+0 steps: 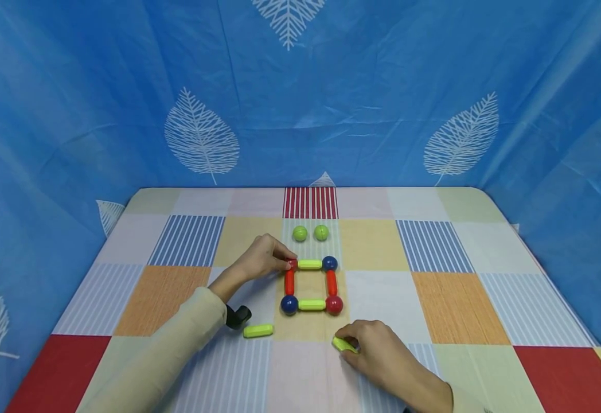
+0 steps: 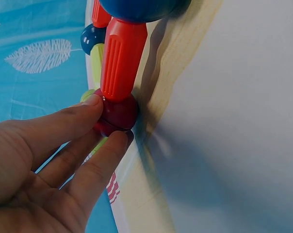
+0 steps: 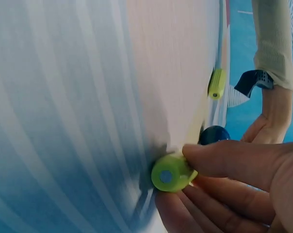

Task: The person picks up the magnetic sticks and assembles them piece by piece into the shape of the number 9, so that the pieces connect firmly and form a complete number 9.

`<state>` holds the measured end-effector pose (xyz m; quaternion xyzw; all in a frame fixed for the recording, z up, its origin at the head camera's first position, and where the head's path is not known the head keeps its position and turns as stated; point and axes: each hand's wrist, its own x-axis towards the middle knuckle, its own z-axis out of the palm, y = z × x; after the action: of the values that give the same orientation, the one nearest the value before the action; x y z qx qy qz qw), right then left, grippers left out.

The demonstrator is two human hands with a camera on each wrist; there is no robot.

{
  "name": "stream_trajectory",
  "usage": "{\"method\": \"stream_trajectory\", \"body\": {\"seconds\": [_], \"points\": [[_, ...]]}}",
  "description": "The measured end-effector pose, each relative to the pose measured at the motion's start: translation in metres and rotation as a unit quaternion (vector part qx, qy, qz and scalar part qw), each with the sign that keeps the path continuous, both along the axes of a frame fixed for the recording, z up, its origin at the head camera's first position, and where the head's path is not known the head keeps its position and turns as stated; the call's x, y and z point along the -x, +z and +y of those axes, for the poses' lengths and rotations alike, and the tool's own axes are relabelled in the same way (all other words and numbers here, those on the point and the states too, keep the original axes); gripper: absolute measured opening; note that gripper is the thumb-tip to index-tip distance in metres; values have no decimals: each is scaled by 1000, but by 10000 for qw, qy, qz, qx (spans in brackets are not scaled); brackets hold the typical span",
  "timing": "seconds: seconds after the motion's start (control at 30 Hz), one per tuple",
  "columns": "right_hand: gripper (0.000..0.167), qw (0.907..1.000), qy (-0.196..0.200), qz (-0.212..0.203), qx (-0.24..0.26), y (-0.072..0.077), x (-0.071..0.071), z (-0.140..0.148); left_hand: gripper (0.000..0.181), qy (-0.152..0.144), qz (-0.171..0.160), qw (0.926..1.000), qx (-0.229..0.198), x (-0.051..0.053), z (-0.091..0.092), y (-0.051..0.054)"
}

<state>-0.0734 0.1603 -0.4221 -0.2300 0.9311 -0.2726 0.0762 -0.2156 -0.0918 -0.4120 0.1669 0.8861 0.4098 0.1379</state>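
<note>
A square of rods and balls lies on the table. Its far-left red ball [image 2: 118, 112] is pinched between the thumb and fingers of my left hand [image 1: 263, 256]. Red rods [image 1: 332, 283] form its two sides, and yellow-green rods [image 1: 312, 305] its near and far edges. Blue balls [image 1: 289, 304] and red balls [image 1: 334, 305] sit at the corners. Nearer the front, my right hand [image 1: 378, 351] pinches a loose yellow-green rod [image 3: 170, 174], whose round end with a grey disc faces the right wrist view. That rod is apart from the square.
Another yellow-green rod [image 1: 258, 331] lies left of the square's near edge, beside the black wrist camera [image 1: 238, 316]. Two green balls [image 1: 311, 232] rest beyond the far edge. A patchwork cloth [image 1: 378, 298] covers the table, and a blue curtain [image 1: 331, 115] hangs behind.
</note>
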Motion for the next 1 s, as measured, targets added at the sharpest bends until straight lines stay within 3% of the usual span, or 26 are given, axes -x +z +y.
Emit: {"method": "stream_trajectory", "body": {"seconds": [0.37,0.83,1.0], "points": [[25,9902,-1242,622,134,1,7,-7,20,-13,30,10000,-1,-1,1,-1],[24,9883,-1410,539,212,-3,14,-9,20,1,6,10000,-2,1,2,-1],[23,9872,-1515,283,404,-6,16,-11,20,-36,57,10000,-12,0,1,-1]]}}
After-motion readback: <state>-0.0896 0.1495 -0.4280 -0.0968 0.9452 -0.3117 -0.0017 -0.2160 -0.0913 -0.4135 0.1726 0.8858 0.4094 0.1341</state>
